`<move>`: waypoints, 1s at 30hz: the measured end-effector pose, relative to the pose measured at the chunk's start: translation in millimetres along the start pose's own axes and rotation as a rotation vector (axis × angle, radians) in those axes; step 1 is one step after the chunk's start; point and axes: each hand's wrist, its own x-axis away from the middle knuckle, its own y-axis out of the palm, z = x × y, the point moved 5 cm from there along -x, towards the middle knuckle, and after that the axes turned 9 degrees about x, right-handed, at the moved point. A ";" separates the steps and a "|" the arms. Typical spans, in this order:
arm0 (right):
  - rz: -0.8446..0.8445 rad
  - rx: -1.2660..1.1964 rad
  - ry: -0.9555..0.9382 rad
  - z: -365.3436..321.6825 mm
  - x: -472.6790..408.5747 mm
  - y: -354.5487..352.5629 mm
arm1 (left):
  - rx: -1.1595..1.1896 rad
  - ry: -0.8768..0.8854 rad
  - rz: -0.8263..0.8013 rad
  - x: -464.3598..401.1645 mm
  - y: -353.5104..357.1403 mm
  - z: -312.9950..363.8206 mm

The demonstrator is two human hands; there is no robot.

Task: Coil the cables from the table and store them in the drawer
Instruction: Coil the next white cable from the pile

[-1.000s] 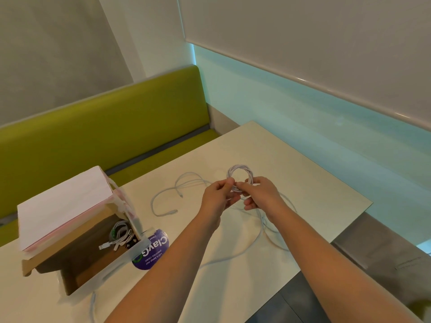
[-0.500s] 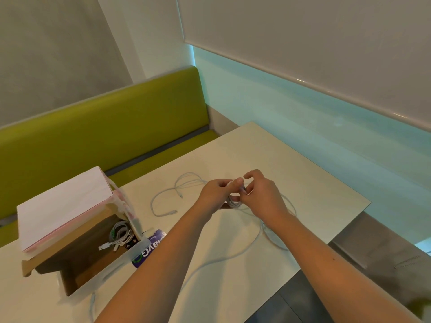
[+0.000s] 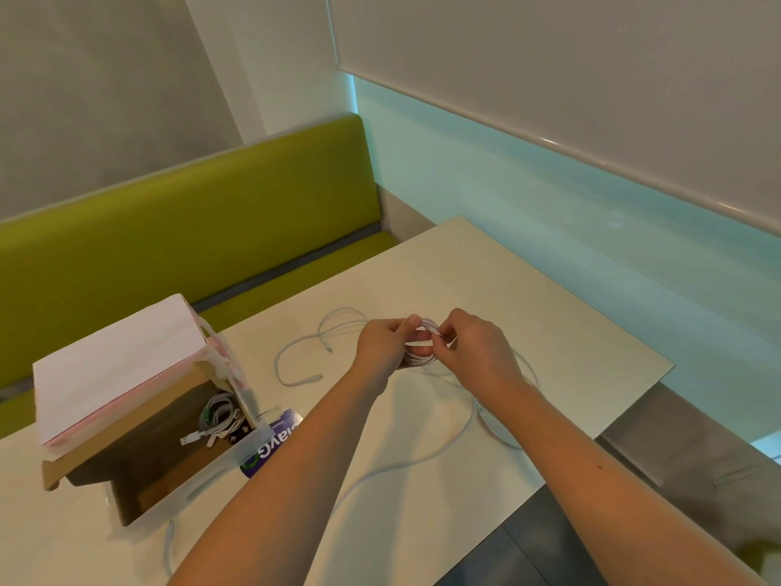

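A small white cable coil (image 3: 419,354) sits between my two hands above the table's middle. My left hand (image 3: 385,346) grips the coil from the left. My right hand (image 3: 473,348) pinches a strand of it at the top right. The cable's loose tail (image 3: 473,420) trails down across the pale table (image 3: 570,332) toward the near edge. A second white cable (image 3: 304,353) lies in loose loops to the left of my hands. The open drawer (image 3: 177,454) stands at the left, with coiled cables (image 3: 219,418) lying inside it.
A white and pink lid or box (image 3: 114,365) rests over the drawer's back part. A purple label (image 3: 270,446) lies by the drawer's front wall. A green bench (image 3: 190,230) runs behind the table. The table's right edge drops to a grey floor (image 3: 676,450).
The coil stood upright above my hands a second ago; it now lies lower, folded between them, and my right hand has shifted to pinching a strand at its top.
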 end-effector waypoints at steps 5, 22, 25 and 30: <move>-0.008 -0.080 -0.023 0.2 3.2 1.3 | 0.057 -0.027 -0.023 2.1 -0.4 -1.3; -0.242 -1.006 0.541 -11.0 2.5 40.7 | 0.089 -0.071 -0.111 9.8 -36.5 -7.8; -0.254 -0.873 0.472 -20.4 2.4 53.5 | 0.046 -0.067 -0.108 10.9 -54.3 -13.8; -0.159 -0.528 0.228 -56.0 4.7 61.7 | 0.266 -0.204 -0.024 15.3 -89.5 -37.5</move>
